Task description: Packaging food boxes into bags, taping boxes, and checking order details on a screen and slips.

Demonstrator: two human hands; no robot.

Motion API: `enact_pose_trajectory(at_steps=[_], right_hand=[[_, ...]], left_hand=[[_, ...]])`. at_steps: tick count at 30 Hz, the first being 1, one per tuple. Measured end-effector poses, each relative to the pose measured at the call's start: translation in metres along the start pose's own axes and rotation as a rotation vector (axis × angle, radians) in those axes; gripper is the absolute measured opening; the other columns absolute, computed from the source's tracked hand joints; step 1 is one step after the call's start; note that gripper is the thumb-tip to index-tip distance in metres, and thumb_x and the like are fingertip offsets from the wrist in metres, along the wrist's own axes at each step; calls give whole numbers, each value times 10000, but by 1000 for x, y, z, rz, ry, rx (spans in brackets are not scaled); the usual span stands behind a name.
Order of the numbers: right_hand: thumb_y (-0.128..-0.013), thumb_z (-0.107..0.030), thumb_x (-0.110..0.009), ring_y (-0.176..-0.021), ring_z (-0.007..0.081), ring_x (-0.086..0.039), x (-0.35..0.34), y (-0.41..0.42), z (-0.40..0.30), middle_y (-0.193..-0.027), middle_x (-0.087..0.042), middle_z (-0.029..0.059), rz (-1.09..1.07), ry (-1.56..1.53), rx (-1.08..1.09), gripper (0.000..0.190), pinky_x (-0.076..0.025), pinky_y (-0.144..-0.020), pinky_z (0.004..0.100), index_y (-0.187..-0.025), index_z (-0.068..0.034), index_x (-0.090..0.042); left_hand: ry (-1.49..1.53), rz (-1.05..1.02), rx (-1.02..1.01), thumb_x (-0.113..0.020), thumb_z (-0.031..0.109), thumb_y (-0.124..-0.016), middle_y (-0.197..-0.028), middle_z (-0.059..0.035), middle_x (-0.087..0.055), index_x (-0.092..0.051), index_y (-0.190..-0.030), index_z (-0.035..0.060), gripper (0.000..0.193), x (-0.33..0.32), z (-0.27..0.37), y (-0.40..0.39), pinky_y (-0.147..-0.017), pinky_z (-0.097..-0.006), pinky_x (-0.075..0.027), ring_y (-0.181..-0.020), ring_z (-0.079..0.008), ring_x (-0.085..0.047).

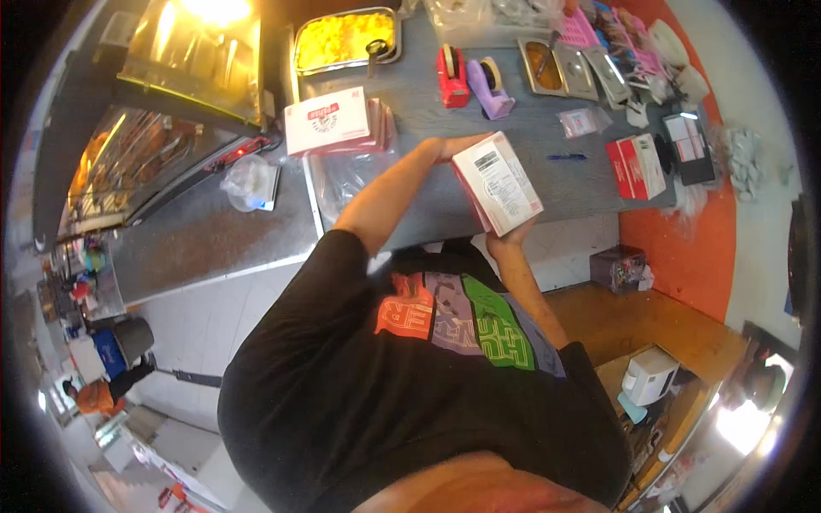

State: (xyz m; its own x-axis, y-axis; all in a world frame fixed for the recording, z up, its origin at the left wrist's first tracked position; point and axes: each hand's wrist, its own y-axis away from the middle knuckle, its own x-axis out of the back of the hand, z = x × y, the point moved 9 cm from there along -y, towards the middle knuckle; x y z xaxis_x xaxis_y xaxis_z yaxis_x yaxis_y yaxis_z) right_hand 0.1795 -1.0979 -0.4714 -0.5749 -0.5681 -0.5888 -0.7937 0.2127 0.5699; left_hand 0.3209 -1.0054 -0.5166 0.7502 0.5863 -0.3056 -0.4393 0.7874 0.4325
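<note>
A white and red cardboard food box (499,183) is held tilted above the grey counter, with a printed receipt on its top face. My left hand (452,148) grips its far left end; the fingers are partly hidden behind it. At the near end, my right hand (508,241) supports the lower edge. Flat boxes of the same kind (328,122) lie stacked in clear plastic to the left. Beyond the held box stand a red tape dispenser (453,77) and a purple tape dispenser (491,90). A blue pen (567,157) lies to its right.
A foil tray of yellow food (346,40) with a ladle sits at the back. A lit food warmer (192,64) stands left. Metal containers (545,67), a small plastic packet (580,122) and a red-white box (635,168) are on the right. A person (96,396) is far off at left.
</note>
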Motion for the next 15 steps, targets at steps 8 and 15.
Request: enact_pose_trajectory(at_steps=[8,15], right_hand=[[-886,-700,-313,-1238,306,-475,-132,82,38,-1372,-451,173,-566,205,-385,840,-404,-1029,434,-1395,-33,-355],[-904,-676,-300,-1222,259,-497,-164,0,201,-1354,-500,116,-572,517,-498,792,-390,-1024,390,-1373,-52,-427]], left_hand=[[698,698,-380,-369,369,-996,-1279,-142,-538,-413,-1346,14,500,-28,-32,270,-960,-365,-472,-1130,-218,-564],[509,922,-481,-448,369,-958,-1310,-116,-530,-409,-1361,34,525,61,-80,353,-965,-384,-475,-1149,-235,-560]])
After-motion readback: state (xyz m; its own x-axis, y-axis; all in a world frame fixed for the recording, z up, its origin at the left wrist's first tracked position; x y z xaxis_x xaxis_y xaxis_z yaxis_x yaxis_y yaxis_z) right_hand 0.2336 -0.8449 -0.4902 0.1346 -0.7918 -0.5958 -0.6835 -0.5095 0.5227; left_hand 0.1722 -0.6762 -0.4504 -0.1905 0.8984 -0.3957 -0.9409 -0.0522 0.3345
